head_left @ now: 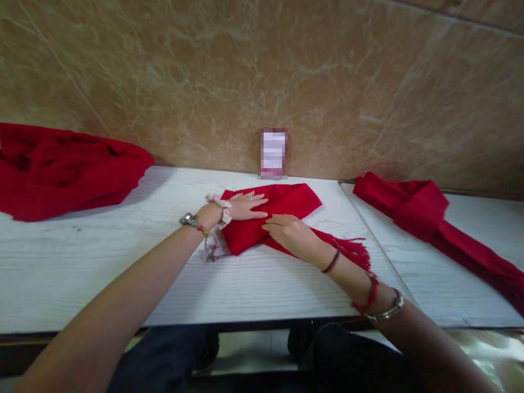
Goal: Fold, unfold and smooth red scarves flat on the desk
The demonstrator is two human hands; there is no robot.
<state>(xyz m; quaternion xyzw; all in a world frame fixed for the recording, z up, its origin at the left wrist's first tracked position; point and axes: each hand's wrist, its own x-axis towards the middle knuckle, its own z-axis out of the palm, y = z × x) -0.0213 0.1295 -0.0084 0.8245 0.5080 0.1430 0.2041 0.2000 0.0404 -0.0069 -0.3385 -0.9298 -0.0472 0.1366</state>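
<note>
A red fringed scarf (292, 199) lies folded across itself on the white wood-grain tabletop (245, 295), its tassels pointing right. My left hand (246, 207) rests flat on the scarf's left part, palm down with the fingers stretched out and apart. Close by, my right hand (292, 234) is at the scarf's near middle, where the fold crosses. Its fingers are bent together on the cloth, and the thumb side is partly hidden. Bracelets and bands circle both of my wrists.
A bunched red cloth (69, 169) lies at the left. On the right is another folded red scarf (421, 213) with fringe. A phone-like object (273, 153), blurred out, leans upright on the brown marbled wall (184, 82). A seam (380, 248) crosses the tabletop.
</note>
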